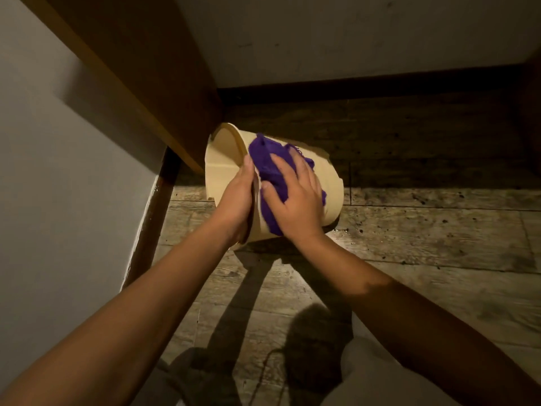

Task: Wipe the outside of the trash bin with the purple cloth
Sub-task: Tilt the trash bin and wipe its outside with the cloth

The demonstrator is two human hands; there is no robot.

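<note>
Tilting one trash bin (332,194) w/ left hand (238,197) gripping rim; right hand (295,194) flat, pressing one purple cloth (263,159); open floor (424,230) rightward.

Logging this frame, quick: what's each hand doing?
Left hand: gripping trash bin rim.
Right hand: open, flat on purple cloth.

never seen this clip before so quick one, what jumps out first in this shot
The bright purple cloth stands out first, pressed flat by the right hand against the outer wall of a cream trash bin at the centre of the view. The bin is tipped over toward the left, its open mouth facing a wooden furniture leg, while the left hand grips its rim. Below, both bare forearms cast long shadows on the worn plank floor.
</note>
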